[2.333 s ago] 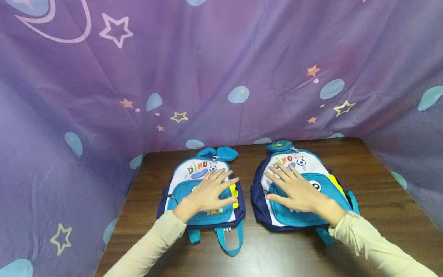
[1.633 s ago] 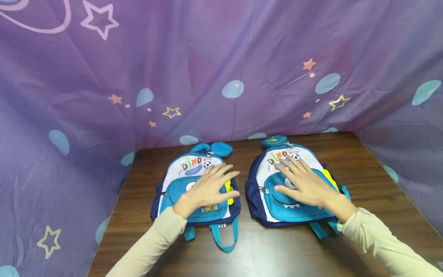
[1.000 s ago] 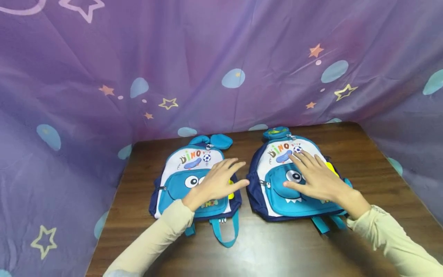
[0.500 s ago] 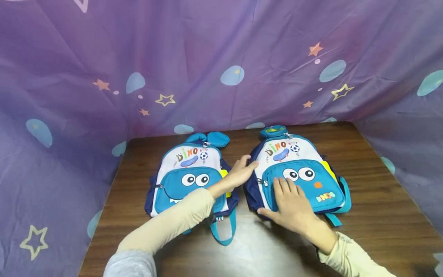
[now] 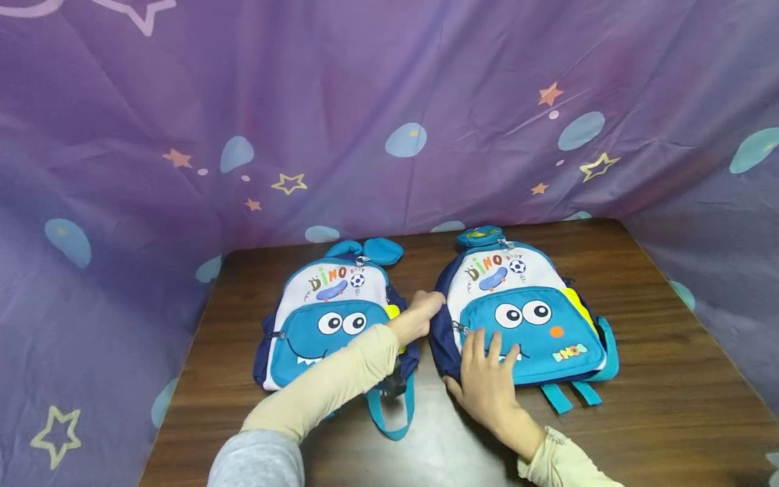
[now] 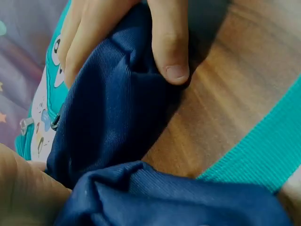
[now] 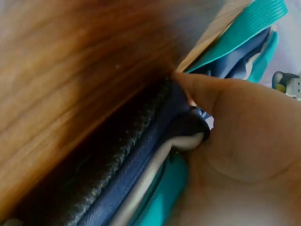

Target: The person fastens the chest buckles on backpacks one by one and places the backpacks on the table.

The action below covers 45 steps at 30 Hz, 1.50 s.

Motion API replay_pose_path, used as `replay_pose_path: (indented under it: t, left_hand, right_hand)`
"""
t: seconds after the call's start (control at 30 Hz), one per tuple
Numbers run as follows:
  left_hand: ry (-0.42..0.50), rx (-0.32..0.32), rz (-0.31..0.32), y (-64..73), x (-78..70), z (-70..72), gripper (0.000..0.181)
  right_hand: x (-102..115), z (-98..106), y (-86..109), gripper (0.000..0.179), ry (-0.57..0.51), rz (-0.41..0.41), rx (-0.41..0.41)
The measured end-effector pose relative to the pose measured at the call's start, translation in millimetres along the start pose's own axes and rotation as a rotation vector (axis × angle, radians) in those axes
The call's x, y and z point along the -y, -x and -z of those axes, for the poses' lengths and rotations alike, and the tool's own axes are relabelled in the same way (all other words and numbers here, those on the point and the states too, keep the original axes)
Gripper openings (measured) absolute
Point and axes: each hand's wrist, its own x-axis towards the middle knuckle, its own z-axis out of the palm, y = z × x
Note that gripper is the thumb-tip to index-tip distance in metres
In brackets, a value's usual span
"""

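Two matching children's backpacks in white, teal and navy, with a cartoon dinosaur face, lie front up, side by side. My left hand (image 5: pixel 420 316) reaches across the left backpack (image 5: pixel 331 331) to the navy left side of the right backpack (image 5: pixel 541 321), its fingers bent at that edge and mostly hidden. Lower on the same side, my right hand (image 5: pixel 487 385) grips the bottom corner, fingers spread on the teal front pocket. In the left wrist view the right thumb (image 6: pixel 171 56) presses the navy side panel (image 6: pixel 108 103). The right wrist view shows the bag's lower edge beside the palm.
The brown wooden table (image 5: pixel 657 352) carries both bags. A teal strap loop (image 5: pixel 392 429) trails from the left backpack, and two strap ends (image 5: pixel 556 398) stick out below the right one. A purple curtain with stars (image 5: pixel 341 115) encloses the back and sides.
Both hands were spread over the bags' fronts. The left hand has crossed right to the right backpack's side; the right hand has moved down and left to its bottom corner.
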Motion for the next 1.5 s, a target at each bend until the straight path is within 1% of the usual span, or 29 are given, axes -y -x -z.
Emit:
replay_pose_path:
  t: [0.03, 0.07, 0.13, 0.17, 0.23, 0.3, 0.4, 0.5, 0.6, 0.7, 0.8, 0.9, 1.0, 1.07, 1.17, 1.27, 1.33, 1.4, 1.5]
  left_hand:
    - [0.005, -0.011, -0.005, 0.4, 1.6, -0.9, 0.024]
    - [-0.014, -0.028, -0.015, 1.6, 2.8, -1.9, 0.027]
    - [-0.064, -0.04, -0.043, 4.6, 5.7, -3.8, 0.031]
    - [-0.075, -0.037, -0.058, 6.3, 6.9, -4.8, 0.032]
    - [-0.073, -0.014, -0.096, 9.5, 8.8, -6.1, 0.031]
    - [-0.053, 0.015, -0.126, 12.0, 9.8, -6.7, 0.027]
    - [-0.024, 0.057, -0.155, 15.2, 10.2, -6.4, 0.026]
    - [-0.021, 0.068, -0.154, 17.2, 10.6, -6.4, 0.028]
    - [-0.003, 0.066, -0.148, 20.0, 7.6, -7.0, 0.029]
    - [0.025, 0.079, -0.148, 23.5, 1.3, -7.5, 0.031]
    - [0.053, 0.104, -0.138, 26.2, -4.4, -6.7, 0.035]
    - [0.074, 0.098, -0.131, 28.5, -9.7, -3.9, 0.041]
    - [0.066, 0.092, -0.159, 30.5, -15.4, -1.8, 0.047]
    - [0.056, 0.105, -0.181, 32.5, -19.7, -1.4, 0.052]
    - [0.036, 0.123, -0.214, 36.3, -25.6, -2.4, 0.054]
    - [0.014, 0.12, -0.246, 41.2, -33.2, -3.8, 0.053]
    - [-0.016, 0.111, -0.275, 45.1, -40.5, -4.0, 0.056]
    - [-0.043, 0.111, -0.312, 49.4, -50.0, -3.5, 0.059]
    - [-0.046, 0.122, -0.351, 56.3, -66.2, -1.2, 0.065]
  right_hand:
    - [0.7, 1.1, 0.5, 0.095, 0.005, 0.005, 0.016]
    - [1.4, 2.7, 1.0, 0.093, 0.004, 0.009, 0.03]
    - [2.1, 6.4, 2.1, 0.088, -0.026, 0.012, 0.051]
    - [2.1, 8.2, 2.5, 0.086, -0.053, 0.008, 0.059]
    - [1.5, 12.1, 2.9, 0.08, -0.115, -0.007, 0.067]
    - [0.0, 14.9, 2.7, 0.076, -0.168, -0.023, 0.069]
    - [-2.8, 16.5, 2.8, 0.074, -0.202, -0.037, 0.086]
    - [-5.4, 17.9, 3.6, 0.074, -0.229, -0.053, 0.11]
    - [-8.3, 21.0, 3.7, 0.075, -0.291, -0.076, 0.109]
    - [-11.7, 24.6, 2.9, 0.075, -0.361, -0.101, 0.103]
    - [-14.3, 27.0, 1.5, 0.075, -0.417, -0.121, 0.122]
    - [-15.9, 29.9, -1.0, 0.076, -0.473, -0.118, 0.133]
    - [-18.1, 34.5, -5.4, 0.076, -0.525, -0.11, 0.118]
    - [-21.2, 38.2, -8.2, 0.075, -0.549, -0.107, 0.114]
    - [-28.3, 45.5, -11.1, 0.074, -0.597, -0.106, 0.137]
    - [-37.7, 55.5, -14.5, 0.074, -0.679, -0.096, 0.171]
    - [-44.5, 63.9, -17.8, 0.075, -0.749, -0.09, 0.196]
    - [-51.4, 72.7, -22.1, 0.076, -0.812, -0.085, 0.203]
    - [-59.8, 85.2, -27.8, 0.077, -0.895, -0.077, 0.219]
